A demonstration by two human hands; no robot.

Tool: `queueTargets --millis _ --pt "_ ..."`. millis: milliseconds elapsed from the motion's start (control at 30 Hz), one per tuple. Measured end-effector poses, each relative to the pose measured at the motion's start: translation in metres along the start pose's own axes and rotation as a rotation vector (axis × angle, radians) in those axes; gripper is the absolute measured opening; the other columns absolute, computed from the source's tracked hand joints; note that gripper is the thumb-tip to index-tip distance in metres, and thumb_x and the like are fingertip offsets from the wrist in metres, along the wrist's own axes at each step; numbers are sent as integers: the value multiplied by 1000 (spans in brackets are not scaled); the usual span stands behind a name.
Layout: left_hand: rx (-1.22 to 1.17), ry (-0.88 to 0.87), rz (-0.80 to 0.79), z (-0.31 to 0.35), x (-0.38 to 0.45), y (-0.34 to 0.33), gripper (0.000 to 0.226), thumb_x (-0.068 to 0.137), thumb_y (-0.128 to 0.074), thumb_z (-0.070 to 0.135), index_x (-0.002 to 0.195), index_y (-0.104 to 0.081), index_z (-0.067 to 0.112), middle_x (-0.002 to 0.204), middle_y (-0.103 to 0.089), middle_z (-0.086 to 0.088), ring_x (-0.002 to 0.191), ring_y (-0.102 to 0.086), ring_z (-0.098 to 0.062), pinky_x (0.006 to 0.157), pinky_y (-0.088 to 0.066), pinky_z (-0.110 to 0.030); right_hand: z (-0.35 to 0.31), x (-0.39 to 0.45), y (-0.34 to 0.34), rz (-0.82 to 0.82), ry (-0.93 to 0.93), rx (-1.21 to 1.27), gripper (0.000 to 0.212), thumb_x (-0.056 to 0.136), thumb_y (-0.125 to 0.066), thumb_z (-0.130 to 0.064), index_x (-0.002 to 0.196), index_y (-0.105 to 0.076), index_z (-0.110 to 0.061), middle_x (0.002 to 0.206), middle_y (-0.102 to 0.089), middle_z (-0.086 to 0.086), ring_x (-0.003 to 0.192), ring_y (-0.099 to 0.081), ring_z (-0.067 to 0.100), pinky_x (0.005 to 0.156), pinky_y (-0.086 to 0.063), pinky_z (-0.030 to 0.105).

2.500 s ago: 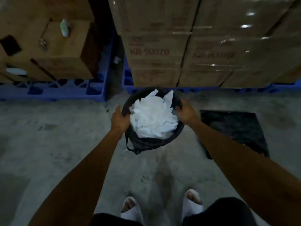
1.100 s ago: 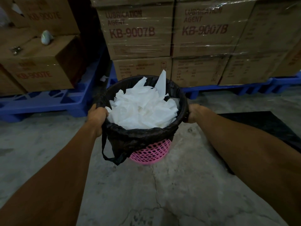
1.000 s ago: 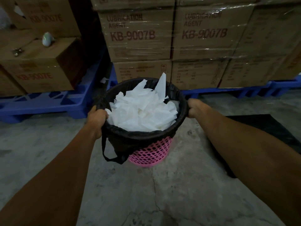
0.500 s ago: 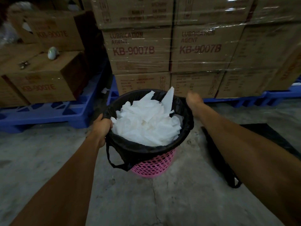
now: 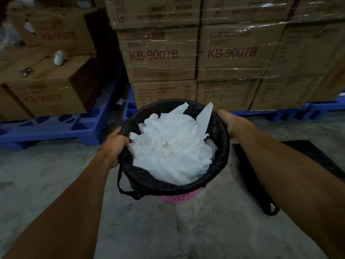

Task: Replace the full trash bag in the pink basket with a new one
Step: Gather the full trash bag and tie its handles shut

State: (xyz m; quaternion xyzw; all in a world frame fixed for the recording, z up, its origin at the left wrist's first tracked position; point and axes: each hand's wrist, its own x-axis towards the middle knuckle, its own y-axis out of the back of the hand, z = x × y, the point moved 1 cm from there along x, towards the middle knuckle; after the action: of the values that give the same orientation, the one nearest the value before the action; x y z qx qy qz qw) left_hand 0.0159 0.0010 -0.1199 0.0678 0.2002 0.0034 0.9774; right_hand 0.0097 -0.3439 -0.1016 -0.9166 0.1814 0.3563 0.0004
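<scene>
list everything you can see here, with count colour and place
basket: one, pink, on floor, centre
trash bag: one, black, lining basket, loop hanging left
paper waste: heap, white, filling bag
spare bag: one, black, flat on floor, right
boxes: many, brown, stacked behind
pallets: blue, under boxes
small object: one, pale, on left box
floor: grey concrete
left hand: gripping bag rim
right hand: on far right rim
</scene>
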Motion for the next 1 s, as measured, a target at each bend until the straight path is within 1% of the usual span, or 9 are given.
queueTargets --millis 100,200,267,367,500,633,767,867,1000 --pt "16 -22 -13 0 -1 1 65 68 -39 -14 117 -62 23 95 -64 -13 81 -59 -29 67 -52 -34 -3 -4 -1 0 25 -24 34 95 -53 -33 93 -69 -4 97 -76 15 80 -66 29 75 -56 40" --pt "22 -31 -10 1 2 -4 67 67 -39 -13 117 -62 24 98 -63 -15 81 -59 -28 66 -53 -34 -18 -6 -8 175 265 -122 30 95 -54 -23 112 -65 -2 124 -64 16 107 -63 34 85 -49 32" --pt "18 -24 -15 3 4 -10 68 67 -38 -14 117 -62 25 97 -63 -14 80 -60 -28 65 -54 -34 -34 -11 -17 362 505 -156 27 91 -57 -14 116 -65 -5 116 -66 15 110 -63 32 85 -51 32" --pt "41 -12 -10 7 7 -17 67 66 -40 -13 119 -62 22 96 -62 -13 82 -59 -30 66 -53 -35 -51 -26 -33 427 773 -204 34 85 -49 5 88 -70 -21 94 -68 2 94 -63 21 84 -55 30" --pt "31 11 36 4 9 -17 66 69 -45 -5 125 -59 27 114 -63 -15 98 -61 -34 75 -55 -41 -57 -31 -48 138 839 -582 26 86 -57 -3 105 -72 -13 105 -70 8 101 -63 24 84 -50 30" --pt "-81 79 -48 0 3 -13 31 84 -58 30 114 -65 26 114 -69 -13 103 -65 -33 94 -52 -50 -64 -35 -48 18 807 -664 20 86 -68 -23 101 -75 -12 104 -73 10 99 -66 24 83 -50 33" --pt "-131 262 -132 -16 4 4 77 83 -26 80 123 -61 24 122 -59 -10 119 -52 -39 96 -38 -67 -60 -36 -52 -107 855 -509 22 87 -68 -25 108 -73 -18 106 -73 1 96 -67 16 92 -54 38" --pt "-92 377 -165 -27 -5 17 77 88 -24 76 125 -56 17 128 -55 -16 112 -53 -40 96 -38 -70 -46 -35 -63 -279 807 -639 35 89 -65 -29 123 -64 -23 121 -65 0 99 -62 14 88 -52 29" --pt "-46 473 -274 -30 -19 26 67 88 -42 69 122 -58 14 125 -59 -20 113 -58 -40 102 -37 -67 -31 -47 -80 -535 739 -904 25 90 -65 -29 114 -71 -29 115 -69 -1 93 -59 13 81 -47 27"
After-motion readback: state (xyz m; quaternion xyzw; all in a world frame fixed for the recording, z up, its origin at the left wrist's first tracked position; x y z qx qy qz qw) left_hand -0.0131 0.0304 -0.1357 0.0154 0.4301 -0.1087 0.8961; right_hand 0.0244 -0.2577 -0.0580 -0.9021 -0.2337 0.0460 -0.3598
